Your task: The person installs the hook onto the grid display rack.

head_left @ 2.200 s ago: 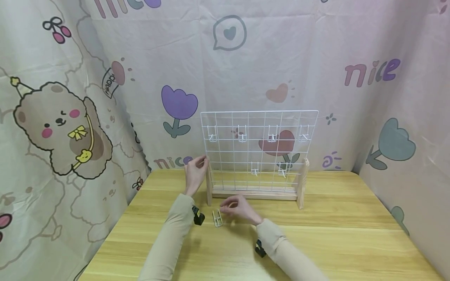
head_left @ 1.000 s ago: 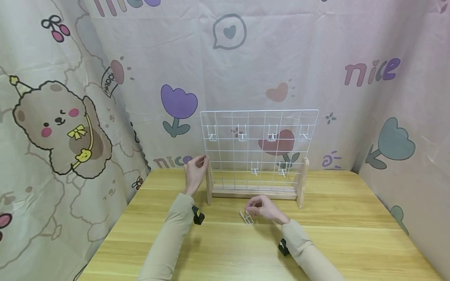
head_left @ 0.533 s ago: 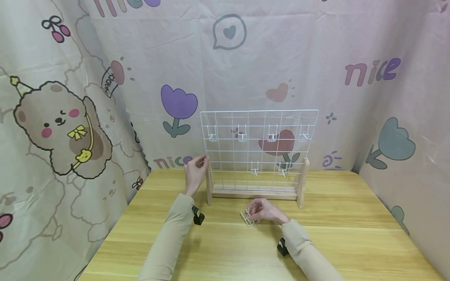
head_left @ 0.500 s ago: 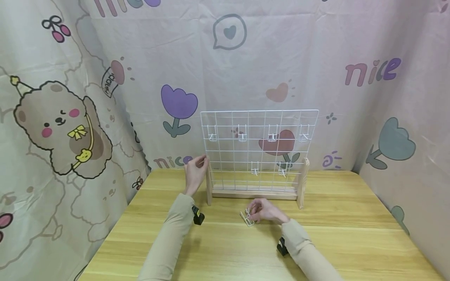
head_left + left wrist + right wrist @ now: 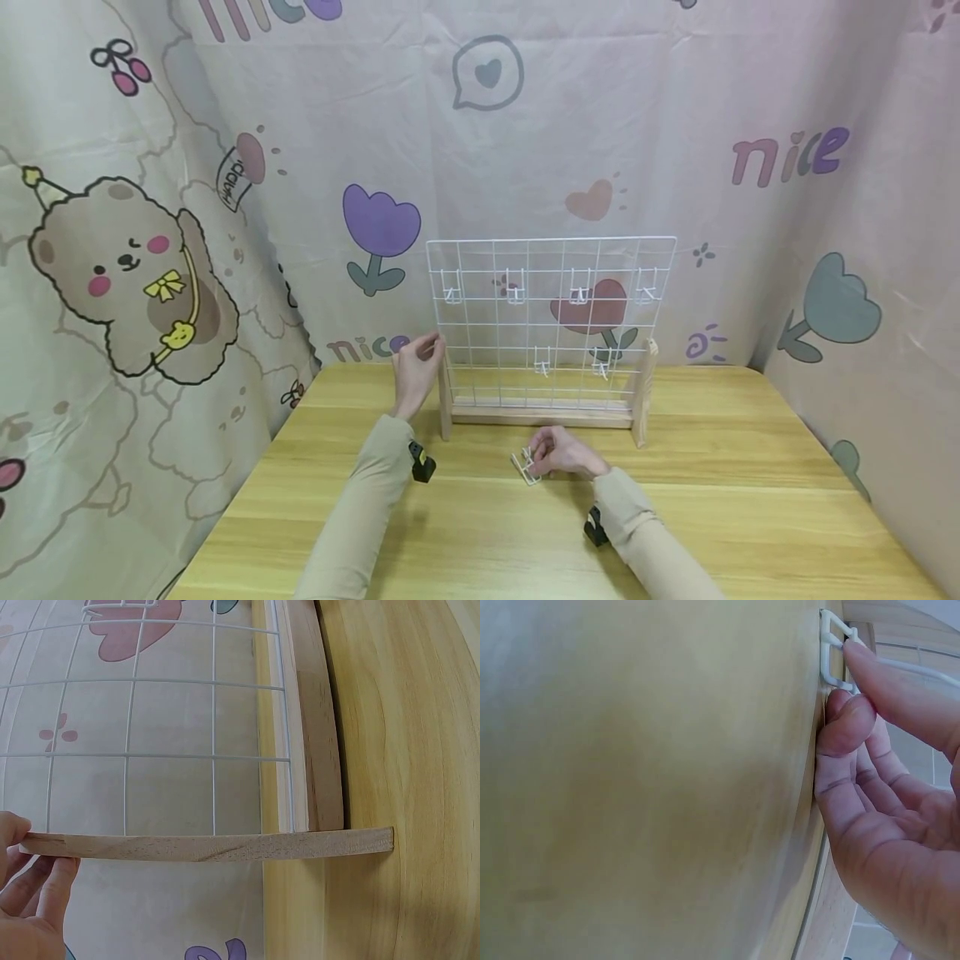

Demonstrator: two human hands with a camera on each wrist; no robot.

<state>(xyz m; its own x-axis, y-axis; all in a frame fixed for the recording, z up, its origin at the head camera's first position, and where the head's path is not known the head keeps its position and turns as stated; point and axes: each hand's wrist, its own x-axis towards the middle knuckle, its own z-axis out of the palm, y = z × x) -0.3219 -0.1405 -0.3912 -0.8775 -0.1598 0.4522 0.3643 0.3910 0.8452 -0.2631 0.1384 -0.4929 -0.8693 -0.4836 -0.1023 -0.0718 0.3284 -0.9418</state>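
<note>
In the head view my left hand (image 5: 417, 377) grips the top of the left wooden upright of the grid stand. The left wrist view shows thumb and fingers on either side of that upright (image 5: 202, 846). A white wire hook (image 5: 525, 470) lies on the table before the stand. My right hand (image 5: 561, 452) is at its right side, thumb and finger pinching it low over the wood. In the right wrist view one fingertip touches the white hook (image 5: 826, 656) and another curls just below. My hand hides part of the hook.
The stand holds a white wire grid (image 5: 551, 325) in a wooden base (image 5: 543, 415). Several white hooks hang on it in two rows, among them an upper-left hook (image 5: 452, 295). A printed curtain (image 5: 480, 167) stands behind the wooden table (image 5: 480, 533).
My right hand has moved right, and the hook has slid right with it and turned. Its fingers have since shifted down along the hook. My left hand has kept its place on the upright.
</note>
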